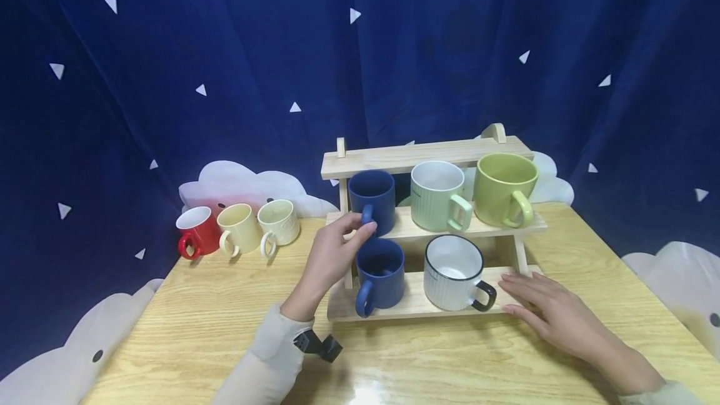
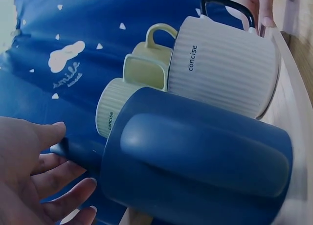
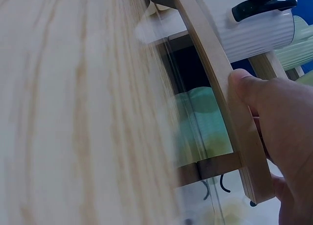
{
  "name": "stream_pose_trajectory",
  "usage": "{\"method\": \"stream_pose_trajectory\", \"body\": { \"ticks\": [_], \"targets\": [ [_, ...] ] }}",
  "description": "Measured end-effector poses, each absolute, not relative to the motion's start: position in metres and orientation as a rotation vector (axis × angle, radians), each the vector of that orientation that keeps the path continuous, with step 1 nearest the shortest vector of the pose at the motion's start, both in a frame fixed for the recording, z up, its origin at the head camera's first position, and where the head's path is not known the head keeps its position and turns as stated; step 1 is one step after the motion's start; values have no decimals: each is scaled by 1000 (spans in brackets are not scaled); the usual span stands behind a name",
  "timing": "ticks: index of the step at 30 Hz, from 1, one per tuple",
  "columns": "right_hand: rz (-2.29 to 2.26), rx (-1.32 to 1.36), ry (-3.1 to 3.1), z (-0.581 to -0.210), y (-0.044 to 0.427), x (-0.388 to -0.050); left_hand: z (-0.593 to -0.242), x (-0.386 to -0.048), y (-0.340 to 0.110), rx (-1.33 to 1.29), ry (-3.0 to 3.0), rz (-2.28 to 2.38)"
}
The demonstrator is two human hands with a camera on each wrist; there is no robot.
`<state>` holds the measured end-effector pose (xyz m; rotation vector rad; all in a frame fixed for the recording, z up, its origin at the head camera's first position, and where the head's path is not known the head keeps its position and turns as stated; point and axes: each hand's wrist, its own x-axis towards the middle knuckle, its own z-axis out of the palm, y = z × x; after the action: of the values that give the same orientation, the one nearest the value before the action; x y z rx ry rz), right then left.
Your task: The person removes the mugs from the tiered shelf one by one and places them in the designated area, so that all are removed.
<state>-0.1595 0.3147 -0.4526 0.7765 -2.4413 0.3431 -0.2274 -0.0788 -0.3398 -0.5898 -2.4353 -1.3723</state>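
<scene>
In the head view my left hand (image 1: 332, 249) pinches the handle of the dark blue mug (image 1: 379, 189) on the rack's middle shelf. A second dark blue mug (image 1: 388, 286) stands just below it, filling much of the left wrist view, where my left thumb and fingers (image 2: 56, 178) close around a dark blue piece. My right hand (image 1: 554, 311) rests with fairly straight fingers on the right end of the lower shelf of the wooden rack (image 1: 413, 311). In the right wrist view, the thumb touches the shelf's edge. Beside that hand is a white mug (image 1: 444, 280) with a black handle.
A pale green mug (image 1: 433, 205) and a yellow-green mug (image 1: 500, 195) share the middle shelf. On the wooden table (image 1: 225, 336) at left stand a red mug (image 1: 202, 230), a yellow mug (image 1: 243, 230) and a cream mug (image 1: 284, 224). A blue curtain (image 1: 253, 49) hangs behind.
</scene>
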Motion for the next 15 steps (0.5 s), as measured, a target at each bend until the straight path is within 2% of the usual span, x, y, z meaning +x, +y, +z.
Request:
{"method": "stream_pose_trajectory", "body": {
  "ticks": [15],
  "targets": [
    [358, 798, -2421, -451, 315, -160, -335, -228, -79, -578, -2458, -1350]
  ]
}}
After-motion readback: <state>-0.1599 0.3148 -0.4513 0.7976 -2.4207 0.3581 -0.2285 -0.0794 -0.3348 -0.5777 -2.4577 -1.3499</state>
